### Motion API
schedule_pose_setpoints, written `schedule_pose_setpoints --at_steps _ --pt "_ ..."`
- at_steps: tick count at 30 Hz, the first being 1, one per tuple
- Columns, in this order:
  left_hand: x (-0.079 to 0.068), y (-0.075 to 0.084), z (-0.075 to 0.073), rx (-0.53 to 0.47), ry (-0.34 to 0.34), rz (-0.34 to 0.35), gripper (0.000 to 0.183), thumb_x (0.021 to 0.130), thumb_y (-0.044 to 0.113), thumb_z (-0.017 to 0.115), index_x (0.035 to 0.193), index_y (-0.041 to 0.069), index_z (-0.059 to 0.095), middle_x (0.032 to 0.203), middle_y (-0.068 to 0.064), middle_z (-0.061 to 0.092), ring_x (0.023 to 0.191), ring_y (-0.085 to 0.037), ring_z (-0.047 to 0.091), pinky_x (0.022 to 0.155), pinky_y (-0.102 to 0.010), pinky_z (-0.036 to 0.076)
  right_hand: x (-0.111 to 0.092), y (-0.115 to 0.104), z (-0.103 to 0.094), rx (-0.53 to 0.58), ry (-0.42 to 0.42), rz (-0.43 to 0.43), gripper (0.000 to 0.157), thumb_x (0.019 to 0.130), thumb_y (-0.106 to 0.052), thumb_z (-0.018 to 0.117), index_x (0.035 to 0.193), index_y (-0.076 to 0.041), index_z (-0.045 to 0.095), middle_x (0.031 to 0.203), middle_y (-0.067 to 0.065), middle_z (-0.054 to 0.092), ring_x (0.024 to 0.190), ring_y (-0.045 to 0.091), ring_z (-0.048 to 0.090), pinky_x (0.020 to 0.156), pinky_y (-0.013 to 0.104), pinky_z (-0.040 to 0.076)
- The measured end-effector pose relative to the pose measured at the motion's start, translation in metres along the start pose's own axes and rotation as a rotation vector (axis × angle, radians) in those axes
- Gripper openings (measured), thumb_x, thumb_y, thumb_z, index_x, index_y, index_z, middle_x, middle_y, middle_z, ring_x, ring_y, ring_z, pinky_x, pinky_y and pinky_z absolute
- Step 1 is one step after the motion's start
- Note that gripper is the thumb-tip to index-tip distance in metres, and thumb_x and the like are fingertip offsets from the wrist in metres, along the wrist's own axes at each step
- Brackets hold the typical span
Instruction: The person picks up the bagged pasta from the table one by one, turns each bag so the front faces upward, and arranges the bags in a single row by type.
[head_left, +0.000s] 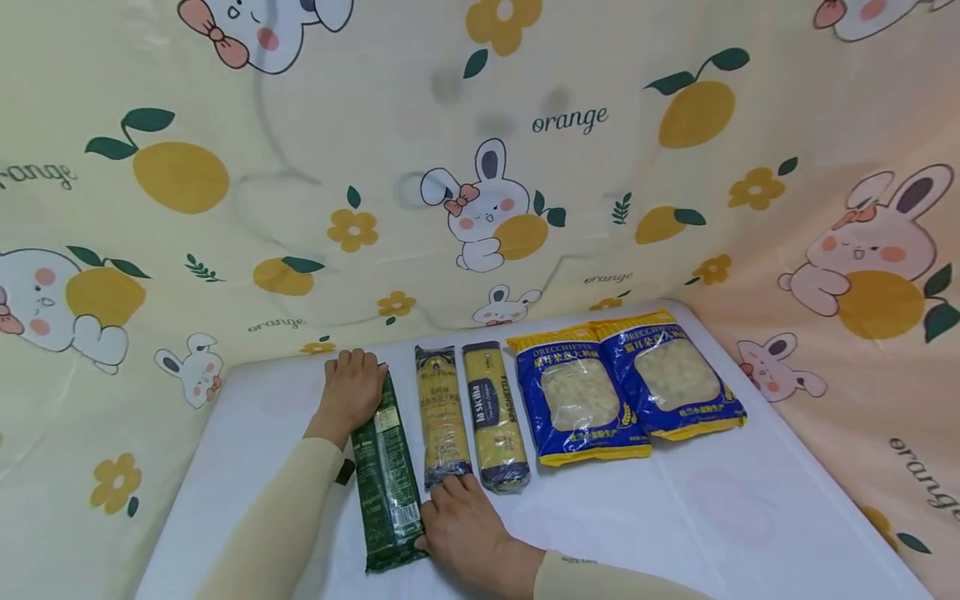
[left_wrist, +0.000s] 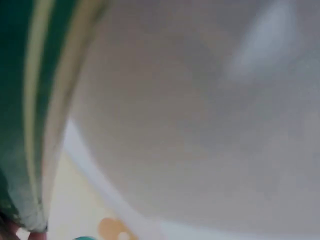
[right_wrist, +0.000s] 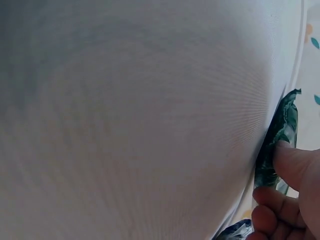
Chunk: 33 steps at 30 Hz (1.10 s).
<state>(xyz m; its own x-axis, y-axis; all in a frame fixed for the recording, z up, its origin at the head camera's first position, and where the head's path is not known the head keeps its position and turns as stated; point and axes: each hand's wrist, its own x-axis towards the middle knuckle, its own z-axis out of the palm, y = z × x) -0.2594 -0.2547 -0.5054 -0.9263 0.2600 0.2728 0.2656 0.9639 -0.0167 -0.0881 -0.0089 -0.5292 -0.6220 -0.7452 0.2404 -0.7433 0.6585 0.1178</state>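
A long dark green packet [head_left: 388, 483] with a barcode lies slightly slanted at the left of the row. My left hand [head_left: 350, 392] grips its far end; in the left wrist view the packet [left_wrist: 20, 110] runs down to fingertips at the bottom corner. At the near right corner, my right hand [head_left: 468, 529] pinches the packet's edge, and the right wrist view shows the thumb over the green wrapper [right_wrist: 277, 135]. Just beyond the right fingers lies a clear yellow pack of long pasta [head_left: 444, 417]. A la sicilia spaghetti pack [head_left: 495, 417] lies beside that.
Two blue and yellow orecchiette bags [head_left: 581, 400] lie at the right, the far one [head_left: 675, 379] partly under or against its neighbour. A small black object [head_left: 345, 472] shows by the left wrist. Behind the white table [head_left: 675, 533] hangs a printed curtain [head_left: 420, 108].
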Motion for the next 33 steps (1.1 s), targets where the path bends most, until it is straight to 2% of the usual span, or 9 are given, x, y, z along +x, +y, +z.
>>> schedule_pose_setpoints --at_steps 3,7,10,14,21,24,27,30,33 --pt "0.0 -0.001 -0.013 -0.032 0.109 0.028 0.033 0.112 0.024 0.051 0.088 0.002 0.046 0.088 -0.017 0.047 0.088 -0.038 0.046 0.082 -0.055 0.039 0.0 0.0 -0.002 0.038 -0.021 0.026 0.04 0.1 -0.058 0.065 0.1 -0.019 0.071 0.096 -0.005 0.066 0.095 0.014 0.054 0.084 0.034 0.043" --pt "-0.001 0.0 -0.033 -0.066 0.292 0.096 0.033 0.112 0.022 0.048 0.088 0.001 0.044 0.088 -0.019 0.046 0.087 -0.04 0.044 0.08 -0.055 0.036 0.001 0.002 -0.003 0.098 -0.046 0.085 0.042 0.099 -0.058 0.066 0.104 -0.016 0.069 0.103 -0.003 0.067 0.102 0.016 0.056 0.092 0.039 0.047" --pt "-0.001 0.004 -0.048 -0.082 0.427 0.16 0.037 0.115 0.026 0.042 0.088 0.001 0.043 0.087 -0.019 0.044 0.084 -0.039 0.04 0.079 -0.054 0.033 0.002 0.004 -0.004 0.101 -0.004 0.114 0.045 0.098 -0.06 0.066 0.103 -0.015 0.067 0.102 -0.002 0.066 0.101 0.018 0.057 0.091 0.04 0.047" --pt "0.0 0.013 -0.066 -0.1 0.566 0.231 0.044 0.117 0.034 0.033 0.09 0.001 0.046 0.09 -0.018 0.046 0.086 -0.038 0.042 0.082 -0.054 0.032 0.006 0.007 -0.007 0.071 0.094 0.142 0.046 0.099 -0.061 0.065 0.099 -0.016 0.067 0.095 -0.001 0.064 0.096 0.019 0.057 0.086 0.038 0.046" --pt "-0.003 0.033 -0.09 -0.121 0.78 0.356 0.039 0.116 0.031 0.037 0.097 -0.001 0.05 0.097 -0.02 0.051 0.092 -0.039 0.046 0.086 -0.056 0.034 0.015 0.008 -0.006 0.07 0.153 0.181 0.051 0.097 -0.067 0.063 0.09 -0.016 0.062 0.089 -0.002 0.062 0.09 0.018 0.054 0.08 0.036 0.043" --pt "-0.005 0.04 -0.098 -0.132 0.832 0.404 0.037 0.116 0.029 0.039 0.097 -0.001 0.05 0.098 -0.021 0.05 0.092 -0.039 0.044 0.087 -0.056 0.033 0.016 0.006 -0.004 0.095 0.147 0.195 0.051 0.097 -0.066 0.063 0.089 -0.016 0.061 0.087 -0.003 0.061 0.088 0.018 0.053 0.079 0.035 0.042" --pt "-0.007 0.046 -0.104 -0.132 0.844 0.436 0.036 0.116 0.027 0.039 0.097 -0.001 0.05 0.099 -0.021 0.05 0.092 -0.039 0.042 0.088 -0.055 0.033 0.016 0.005 -0.003 0.152 0.135 0.216 0.046 0.1 -0.061 0.062 0.089 -0.017 0.061 0.087 -0.004 0.059 0.091 0.017 0.053 0.082 0.035 0.041" --pt "-0.01 0.049 -0.109 -0.132 0.824 0.415 0.036 0.116 0.027 0.037 0.097 -0.001 0.05 0.1 -0.021 0.05 0.094 -0.038 0.042 0.088 -0.054 0.033 0.014 0.006 -0.003 0.211 0.159 0.226 0.04 0.101 -0.055 0.065 0.087 -0.018 0.06 0.086 -0.006 0.058 0.091 0.016 0.053 0.084 0.035 0.041" --pt "-0.012 0.051 -0.116 -0.155 0.785 0.359 0.036 0.116 0.027 0.037 0.097 -0.001 0.05 0.102 -0.021 0.048 0.094 -0.038 0.039 0.083 -0.053 0.031 0.011 0.007 -0.004 0.218 0.233 0.212 0.037 0.099 -0.05 0.07 0.084 -0.018 0.058 0.085 -0.005 0.059 0.088 0.016 0.054 0.083 0.035 0.041"
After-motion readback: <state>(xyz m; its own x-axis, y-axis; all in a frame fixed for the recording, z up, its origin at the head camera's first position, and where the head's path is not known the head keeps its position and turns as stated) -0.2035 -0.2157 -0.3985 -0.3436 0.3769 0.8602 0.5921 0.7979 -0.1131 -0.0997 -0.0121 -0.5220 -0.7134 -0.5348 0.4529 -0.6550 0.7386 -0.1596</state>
